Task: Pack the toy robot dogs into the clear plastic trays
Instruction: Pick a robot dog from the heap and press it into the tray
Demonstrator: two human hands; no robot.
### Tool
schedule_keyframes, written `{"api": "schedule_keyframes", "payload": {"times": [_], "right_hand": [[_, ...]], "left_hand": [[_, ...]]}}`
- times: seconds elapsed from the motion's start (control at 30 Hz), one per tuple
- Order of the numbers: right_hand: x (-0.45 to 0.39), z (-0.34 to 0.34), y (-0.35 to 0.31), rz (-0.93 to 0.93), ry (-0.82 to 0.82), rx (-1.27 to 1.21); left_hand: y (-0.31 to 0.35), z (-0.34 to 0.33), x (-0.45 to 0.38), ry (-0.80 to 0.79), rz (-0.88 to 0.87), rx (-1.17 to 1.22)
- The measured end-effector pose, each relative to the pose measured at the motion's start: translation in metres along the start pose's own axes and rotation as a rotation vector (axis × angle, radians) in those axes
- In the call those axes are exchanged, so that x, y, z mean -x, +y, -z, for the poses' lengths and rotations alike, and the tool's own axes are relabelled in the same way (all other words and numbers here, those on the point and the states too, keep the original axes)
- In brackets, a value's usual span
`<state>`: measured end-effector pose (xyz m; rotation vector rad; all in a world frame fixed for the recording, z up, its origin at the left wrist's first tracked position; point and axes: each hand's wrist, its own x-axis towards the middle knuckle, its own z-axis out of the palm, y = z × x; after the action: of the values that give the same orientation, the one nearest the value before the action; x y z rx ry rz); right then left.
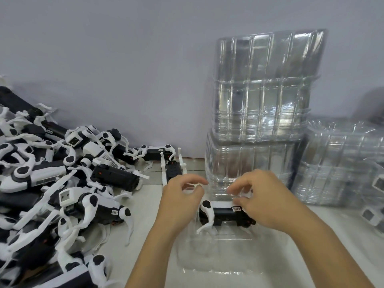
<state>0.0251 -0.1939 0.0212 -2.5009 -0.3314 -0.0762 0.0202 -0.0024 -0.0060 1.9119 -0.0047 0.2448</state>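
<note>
A pale, smooth tabletop [145, 215] met a plain grey wall [124, 59]. On it lay a shallow clear plastic tray [224, 258], and at the tray's far end sat a black-and-white toy robot dog [225, 214], its long axis running left to right; which end was the head could not be told. The left hand [180, 201] pinched a white leg at the dog's left end; the right hand [265, 196] curled over its right end. Behind the tray rose a stack of empty clear trays [261, 113]; left of it sprawled a heap of more robot dogs [62, 183].
</note>
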Motion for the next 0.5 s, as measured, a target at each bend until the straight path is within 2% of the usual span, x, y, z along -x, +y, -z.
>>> {"api": "schedule_keyframes", "payload": {"times": [0.13, 0.23, 0.37, 0.5], "right_hand": [[0.000, 0.002, 0.008, -0.038, -0.004, 0.042], [0.000, 0.000, 0.007, -0.034, -0.041, 0.039], [0.000, 0.001, 0.006, -0.052, -0.129, 0.050], [0.001, 0.001, 0.004, -0.073, -0.135, 0.051]], "left_hand": [[0.009, 0.000, 0.003, -0.153, -0.132, -0.253], [0.014, -0.003, 0.005, -0.254, -0.077, -0.427], [0.017, -0.005, 0.008, -0.255, -0.025, -0.460], [0.015, -0.004, 0.008, -0.251, -0.033, -0.422]]}}
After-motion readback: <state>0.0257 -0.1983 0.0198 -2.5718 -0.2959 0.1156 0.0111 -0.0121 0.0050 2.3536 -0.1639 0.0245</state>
